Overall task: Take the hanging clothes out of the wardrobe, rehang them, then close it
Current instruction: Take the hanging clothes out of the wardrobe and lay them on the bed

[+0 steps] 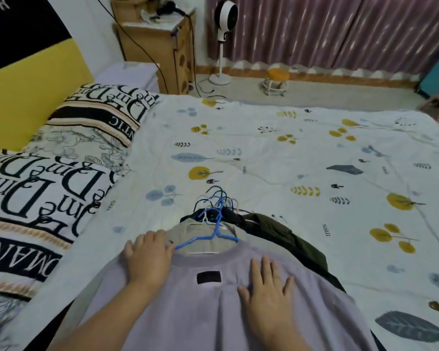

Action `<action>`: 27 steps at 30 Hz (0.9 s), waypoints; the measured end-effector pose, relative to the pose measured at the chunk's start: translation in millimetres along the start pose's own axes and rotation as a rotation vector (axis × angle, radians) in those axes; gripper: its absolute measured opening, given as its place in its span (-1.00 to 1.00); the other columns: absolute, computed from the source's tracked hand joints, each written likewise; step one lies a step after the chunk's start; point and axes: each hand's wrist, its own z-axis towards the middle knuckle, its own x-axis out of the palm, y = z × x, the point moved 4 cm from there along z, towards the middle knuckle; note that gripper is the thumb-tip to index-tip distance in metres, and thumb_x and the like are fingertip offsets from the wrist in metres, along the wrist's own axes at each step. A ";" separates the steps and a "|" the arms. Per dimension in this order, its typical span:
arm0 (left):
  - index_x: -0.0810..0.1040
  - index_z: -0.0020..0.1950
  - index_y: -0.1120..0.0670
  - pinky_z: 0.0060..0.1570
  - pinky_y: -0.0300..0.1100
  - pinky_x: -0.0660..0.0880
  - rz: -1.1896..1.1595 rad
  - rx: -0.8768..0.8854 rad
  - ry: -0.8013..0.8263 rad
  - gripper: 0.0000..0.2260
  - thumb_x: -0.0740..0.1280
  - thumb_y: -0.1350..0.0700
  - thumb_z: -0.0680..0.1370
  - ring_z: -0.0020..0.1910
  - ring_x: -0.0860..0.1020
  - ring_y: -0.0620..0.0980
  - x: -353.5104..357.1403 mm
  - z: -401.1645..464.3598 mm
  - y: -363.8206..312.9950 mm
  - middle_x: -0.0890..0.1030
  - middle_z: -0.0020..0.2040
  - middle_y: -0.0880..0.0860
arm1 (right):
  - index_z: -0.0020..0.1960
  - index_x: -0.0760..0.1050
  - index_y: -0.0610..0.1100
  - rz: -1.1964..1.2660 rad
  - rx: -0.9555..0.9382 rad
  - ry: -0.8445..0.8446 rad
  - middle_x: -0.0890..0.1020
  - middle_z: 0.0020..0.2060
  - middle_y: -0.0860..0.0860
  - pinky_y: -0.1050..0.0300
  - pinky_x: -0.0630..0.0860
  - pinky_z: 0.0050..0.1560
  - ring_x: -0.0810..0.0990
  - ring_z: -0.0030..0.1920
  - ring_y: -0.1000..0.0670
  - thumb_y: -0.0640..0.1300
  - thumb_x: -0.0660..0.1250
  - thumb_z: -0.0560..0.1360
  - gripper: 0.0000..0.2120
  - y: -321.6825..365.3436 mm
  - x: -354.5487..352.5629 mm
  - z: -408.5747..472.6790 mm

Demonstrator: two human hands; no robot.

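Observation:
A pile of clothes on hangers lies on the bed in front of me. On top is a lilac sweater (213, 305) with a black patch, hung on a blue hanger (214, 235). Under it show a beige garment (181, 233), a dark navy one and an olive-green garment (287, 236). Several hanger hooks (217, 201), blue, white and black, bunch together at the far end of the pile. My left hand (147, 257) rests flat on the sweater's left shoulder, fingers straight. My right hand (266, 290) lies flat on the sweater's chest. The wardrobe is out of view.
The bed's leaf-print sheet (289, 153) stretches ahead and to the right. Lettered pillows (36, 198) lie at the left by a yellow headboard (23, 97). Beyond the bed stand a wooden nightstand (160, 44), a white pedestal fan (223, 34), an orange stool (276, 79) and purple curtains (340, 29).

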 end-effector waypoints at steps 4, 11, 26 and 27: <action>0.59 0.10 0.13 0.05 0.29 0.38 0.124 0.022 0.118 -0.43 0.02 -0.25 0.48 0.08 0.56 0.18 19.8 -38.0 -0.1 0.62 0.08 0.18 | 0.05 0.66 -0.14 0.011 -0.011 0.092 0.66 0.07 -0.13 -0.14 0.15 0.19 0.48 0.17 -0.14 0.22 -0.22 0.57 -0.26 -2.6 12.4 -0.4; 0.05 0.53 0.06 0.28 0.37 0.17 0.171 -0.006 0.603 -0.12 -0.32 -0.42 0.36 0.49 0.12 0.24 39.1 -69.1 12.0 0.03 0.54 0.14 | 0.54 -0.03 -0.10 -0.099 0.006 0.245 -0.02 0.53 -0.14 -0.28 -0.19 0.39 -0.03 0.52 -0.17 0.31 -0.44 0.41 -0.16 5.8 -15.6 -4.0; 0.36 0.38 0.08 0.30 -0.09 0.32 0.116 0.151 0.559 -0.61 0.14 -0.05 0.60 0.35 0.35 0.08 -137.0 -114.0 -16.2 0.37 0.40 0.06 | 0.25 0.43 -0.13 -0.179 -0.444 0.259 0.54 0.21 -0.10 0.04 0.40 0.15 0.49 0.22 -0.13 -0.02 0.12 0.59 -0.69 91.3 -170.3 -60.8; 0.36 0.38 0.08 0.30 -0.08 0.32 0.120 0.146 0.530 -0.61 0.14 -0.05 0.60 0.35 0.35 0.09 -157.6 -119.5 -14.9 0.38 0.39 0.07 | 0.28 0.41 -0.13 -0.171 -0.473 0.263 0.52 0.23 -0.11 0.04 0.40 0.17 0.47 0.24 -0.13 -0.02 0.12 0.59 -0.67 100.0 -181.0 -72.0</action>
